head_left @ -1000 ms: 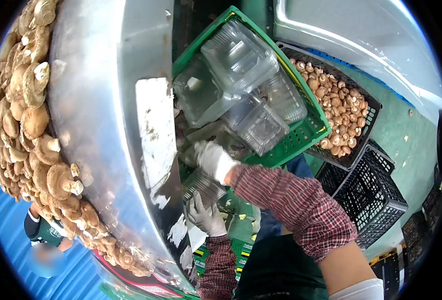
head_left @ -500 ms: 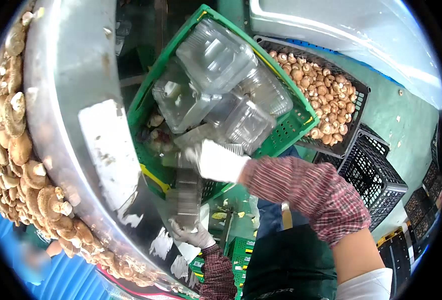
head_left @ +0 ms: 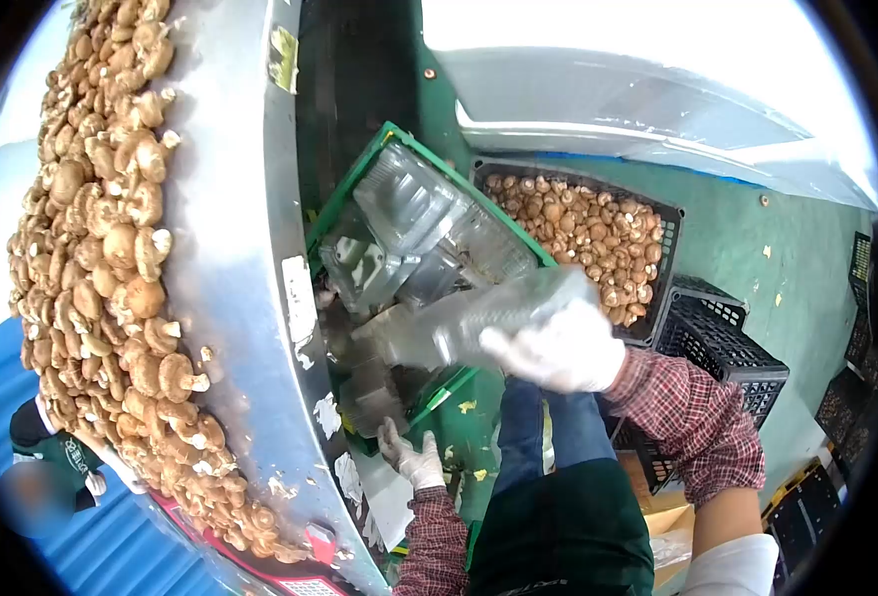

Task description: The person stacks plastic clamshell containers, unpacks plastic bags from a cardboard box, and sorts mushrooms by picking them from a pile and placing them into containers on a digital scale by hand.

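Head view: clamps a raised clear container in right hand at 4 o'clock, touches, grasping or not unclear, a box with left hand at 6, leaving more containers in green crate.

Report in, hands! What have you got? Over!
Right hand: gripping clear plastic packaging, blurred. Left hand: at clear container, grip unclear. Metal counter: close beside green crate.

Brown mushrooms lie in a black crate
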### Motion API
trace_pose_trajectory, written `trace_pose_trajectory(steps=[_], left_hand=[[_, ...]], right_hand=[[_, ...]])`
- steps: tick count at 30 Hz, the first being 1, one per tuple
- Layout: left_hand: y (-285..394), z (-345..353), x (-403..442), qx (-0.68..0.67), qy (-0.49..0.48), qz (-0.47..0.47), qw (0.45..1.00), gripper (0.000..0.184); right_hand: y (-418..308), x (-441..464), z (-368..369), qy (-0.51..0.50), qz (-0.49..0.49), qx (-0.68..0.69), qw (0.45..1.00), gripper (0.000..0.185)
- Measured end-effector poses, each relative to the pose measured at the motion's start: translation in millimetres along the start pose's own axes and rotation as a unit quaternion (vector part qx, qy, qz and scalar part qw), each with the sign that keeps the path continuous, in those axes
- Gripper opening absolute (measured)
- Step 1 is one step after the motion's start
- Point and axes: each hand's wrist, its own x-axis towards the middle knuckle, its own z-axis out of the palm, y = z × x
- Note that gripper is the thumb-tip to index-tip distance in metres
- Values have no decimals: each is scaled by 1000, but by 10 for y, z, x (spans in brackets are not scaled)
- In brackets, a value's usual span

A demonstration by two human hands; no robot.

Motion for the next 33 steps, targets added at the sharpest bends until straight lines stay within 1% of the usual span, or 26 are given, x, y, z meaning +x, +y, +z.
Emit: trace_pose_trajectory(steps=[2,3,5,7,8,9,10,12,13,14,15,16,17,18,20,21,23,24,25,26,27,29,30,31,32,33], left_hand=[[94,17,-43,-34,-7,3,999,82],[138,23,-44,-64,-18,4,998,83],[350,-40,-57,-38,-31,29,998,82],[428,27,-71,-80,-57,32,995,78],[462,50,-71,-87,-62,38,994,78],[520,53,-53,-156,-108,33,981,77],[583,56,-44,-222,-153,27,963,75],[794,56,8,-364,-266,-28,892,71],[951,20,75,-432,-317,-51,843,72],[1117,-14,160,-466,-357,-62,807,77],[1313,-35,238,-512,-376,-61,770,82],[1421,11,308,-563,-378,-64,732,81],[1512,51,382,-611,-379,-67,692,81],[1642,58,477,-611,-375,-65,694,81],[1896,52,647,-682,-356,-117,628,72],[1902,114,756,-657,-321,-145,666,59],[1906,196,966,-718,-236,-187,627,50],[1936,195,1048,-722,-192,-181,639,52],[1954,173,1156,-748,-184,-177,613,45],[1984,159,1262,-757,-159,-193,603,46],[2032,153,1376,-766,-133,-209,593,46],[2131,181,1629,-757,-86,-248,599,46],[2225,193,1699,-744,-59,-215,630,47],[2292,221,1789,-730,-48,-211,648,51],[2354,249,1868,-728,-54,-197,655,55],[2400,293,1936,-725,-61,-183,661,58]], right_hand=[[115,0,-121,167,146,38,974,21],[259,-57,-99,340,86,-55,935,19],[532,-214,-177,325,271,79,903,45],[813,-277,-202,362,317,267,835,48],[902,-291,-228,348,333,358,800,46],[955,-263,-257,328,344,437,763,47],[990,-214,-278,315,337,443,769,47],[1025,-53,-268,279,340,464,769,48],[1035,33,-258,257,347,533,728,51],[1044,137,-229,232,358,561,709,52],[1040,254,-201,206,368,589,689,53],[978,382,-230,176,374,583,700,55],[1001,498,-170,144,371,593,700,55],[938,633,-185,117,381,575,715,56],[849,904,-138,67,380,539,749,54],[849,1029,-59,44,370,521,768,52],[889,1261,52,30,301,555,775,42],[896,1300,95,69,295,568,765,46],[820,1334,6,108,289,579,755,52],[832,1323,-70,83,316,606,725,57],[868,1291,-59,90,320,600,727,54],[952,1130,63,100,339,585,730,51],[966,1011,110,92,362,588,718,50],[977,869,158,83,384,590,705,48],[1045,703,293,81,389,600,694,46],[1024,580,310,74,424,582,690,42]])
